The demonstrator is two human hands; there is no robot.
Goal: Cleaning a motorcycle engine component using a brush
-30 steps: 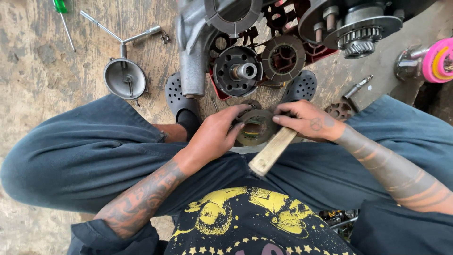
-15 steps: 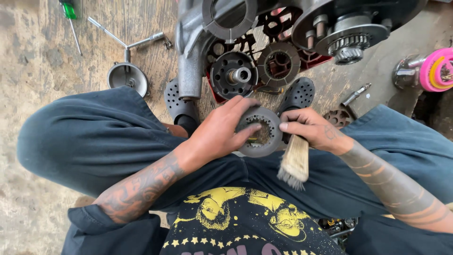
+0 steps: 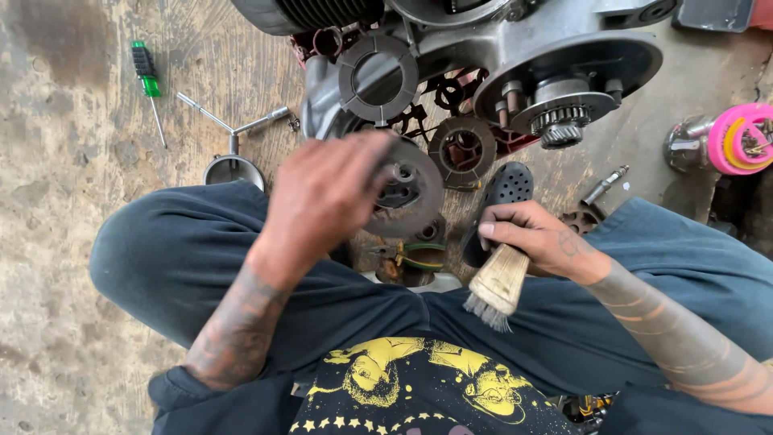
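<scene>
- Grey, greasy metal: my left hand (image 3: 326, 197) lifts a round clutch disc (image 3: 407, 193), fingers curled over its near edge; the disc is flat, with holes around a raised hub, and sits in the air above my knees.
- My right hand (image 3: 543, 242) is closed around a brush (image 3: 498, 283) with a pale wooden handle, its short stiff bristles pointing down toward my lap, just right of the disc and not touching it.
- Pliers (image 3: 415, 256) with green grips lie on the floor below the disc.
- A black perforated sandal (image 3: 506, 187) lies beside my right hand.
- Ahead, the cast engine case (image 3: 515, 56) shows a toothed gear (image 3: 560, 125); a ring-shaped part (image 3: 377, 76) leans against it.
- On the rough, stained concrete floor (image 3: 56, 201): a green-handled screwdriver (image 3: 149, 80), a three-armed steel wrench (image 3: 233, 125), a small metal funnel (image 3: 233, 171).
</scene>
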